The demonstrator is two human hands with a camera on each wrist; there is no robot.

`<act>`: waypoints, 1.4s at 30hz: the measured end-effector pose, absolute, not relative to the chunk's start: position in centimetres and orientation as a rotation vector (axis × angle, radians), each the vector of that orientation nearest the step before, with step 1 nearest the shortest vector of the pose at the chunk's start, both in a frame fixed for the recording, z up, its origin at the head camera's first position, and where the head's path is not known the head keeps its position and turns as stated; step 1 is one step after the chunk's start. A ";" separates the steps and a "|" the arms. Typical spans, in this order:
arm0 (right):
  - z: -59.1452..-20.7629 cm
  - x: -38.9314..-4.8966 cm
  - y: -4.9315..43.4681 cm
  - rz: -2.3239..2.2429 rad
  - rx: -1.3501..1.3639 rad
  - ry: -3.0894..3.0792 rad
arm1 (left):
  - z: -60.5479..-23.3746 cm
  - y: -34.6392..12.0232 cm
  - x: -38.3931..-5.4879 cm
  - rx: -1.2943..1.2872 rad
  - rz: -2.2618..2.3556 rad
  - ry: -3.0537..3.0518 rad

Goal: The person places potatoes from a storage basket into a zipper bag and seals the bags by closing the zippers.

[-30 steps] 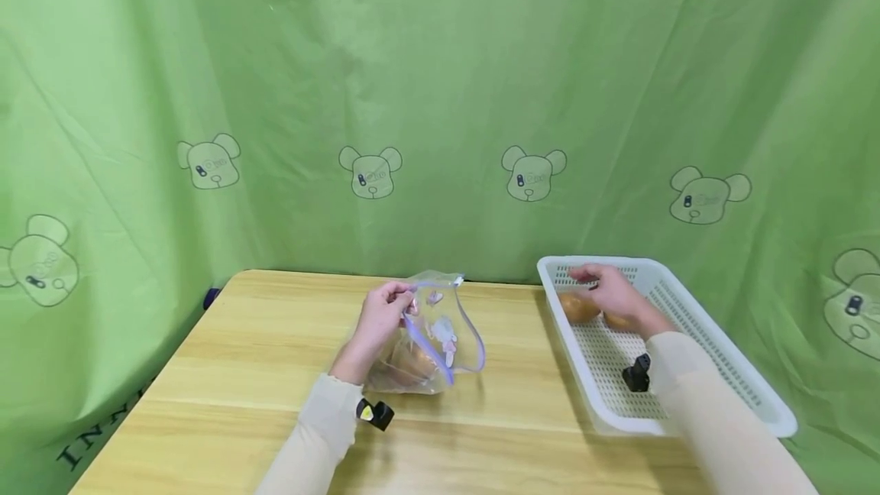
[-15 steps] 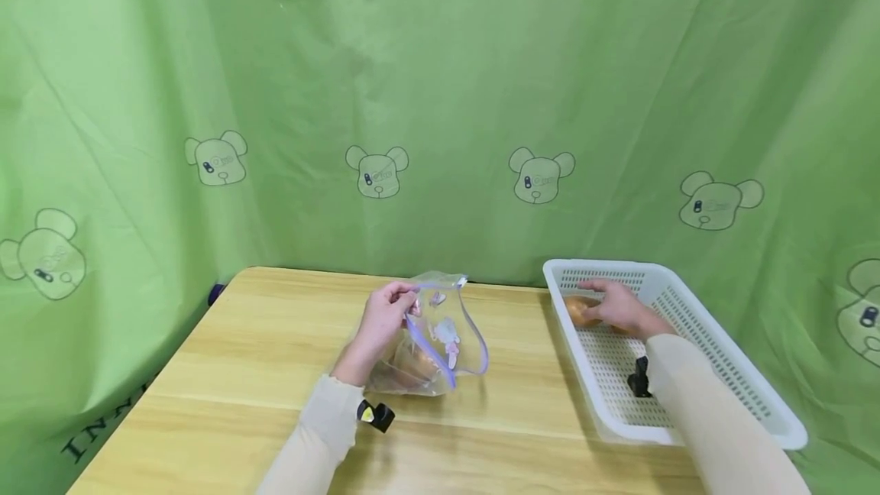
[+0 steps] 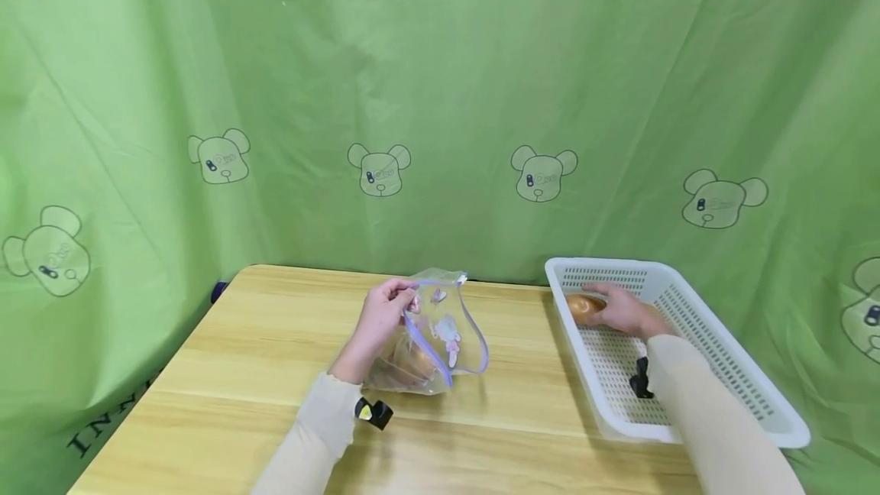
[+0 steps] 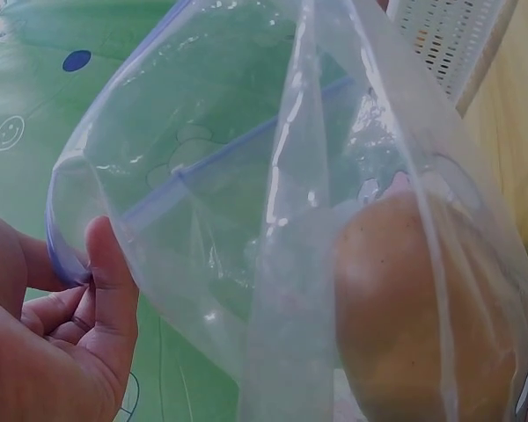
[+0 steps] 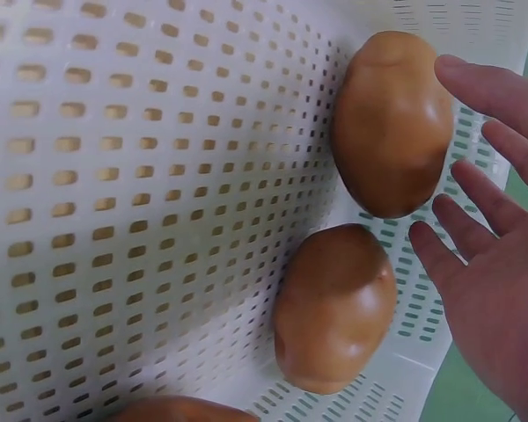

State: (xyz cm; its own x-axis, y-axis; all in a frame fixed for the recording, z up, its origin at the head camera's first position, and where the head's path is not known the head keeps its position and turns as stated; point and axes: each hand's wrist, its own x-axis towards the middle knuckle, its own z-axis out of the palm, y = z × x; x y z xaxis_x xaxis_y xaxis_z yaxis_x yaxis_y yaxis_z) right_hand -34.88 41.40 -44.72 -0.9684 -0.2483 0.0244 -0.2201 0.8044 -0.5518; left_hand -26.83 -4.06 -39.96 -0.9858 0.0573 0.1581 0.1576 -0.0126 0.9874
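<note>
The left hand (image 3: 378, 319) pinches the top edge of a clear bag (image 3: 428, 342), thumb and finger together on its blue rim. The bag stands with its mouth wide on the table (image 3: 275, 342). A brown potato (image 4: 405, 308) sits inside it. Next comes a white basket (image 3: 612, 382). Two potatoes (image 5: 336, 308) lie close together in it, and a bit of another shows. The right hand (image 3: 622, 310) is there too, fingers apart, just beside a potato. I can't tell if its thumb touches.
</note>
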 end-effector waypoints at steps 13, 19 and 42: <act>-46.0 -34.9 41.4 -0.886 -0.389 2.935 | -40.1 -4.2 -26.9 -0.229 -2.182 -2.147; -46.4 -35.2 41.5 -0.891 -0.417 2.986 | -39.9 -4.1 -27.0 -0.214 -2.181 -2.149; -46.9 -34.1 41.7 -0.876 -0.385 2.870 | -40.4 -3.9 -27.1 -0.249 -2.183 -2.167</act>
